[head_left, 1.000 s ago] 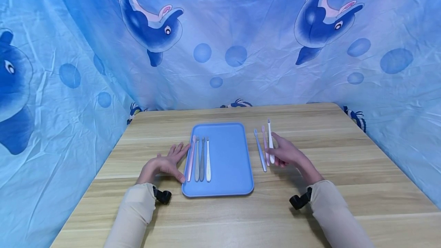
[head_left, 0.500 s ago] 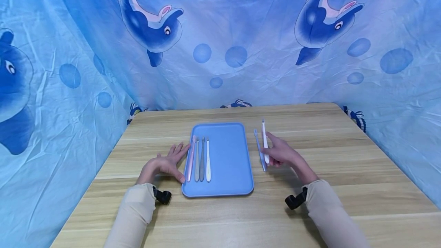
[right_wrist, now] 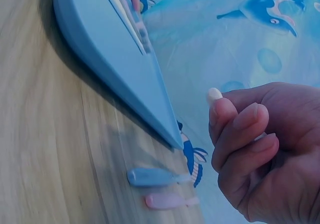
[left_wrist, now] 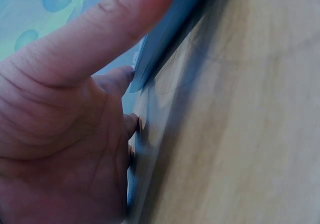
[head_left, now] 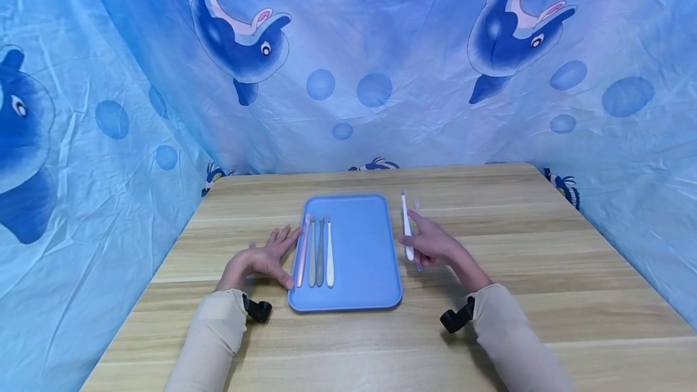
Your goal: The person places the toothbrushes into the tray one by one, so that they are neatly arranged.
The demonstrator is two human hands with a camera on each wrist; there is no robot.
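The right hand [head_left: 430, 242] is pinching a white toothbrush [head_left: 406, 225] between its thumb and curled fingers, and is keeping it raised off the wooden table [head_left: 337, 349]. The brush is looking plain and glossy white along its handle, which is swelling toward a broad, rounded butt on the person's side of the fingers and is narrowing to a slim neck beyond them. Its small head is pointing away from the person, slightly leftward of the hand, and is appearing greyish at the bristles. In the right wrist view only a smooth, rounded white tip is poking out past the fingers.

Below that hand, a blue toothbrush [right_wrist: 152, 177] and a pink toothbrush [right_wrist: 167, 200] are lying on the table side by side, well apart from the fingers; the hand is hiding most of both in the head view.

The left hand [head_left: 264, 261] is spreading its fingers wide and is gripping nothing, its thumb and index fingertip touching the near edge of the blue tray [head_left: 362, 253]. Just right of it, inside the tray, four brushes are lying in a row, heads pointing away from the person: a shiny pink brush [head_left: 302, 256], a light grey brush [head_left: 312, 259], a dark grey brush [head_left: 320, 259] and an off-white brush [head_left: 329, 262].
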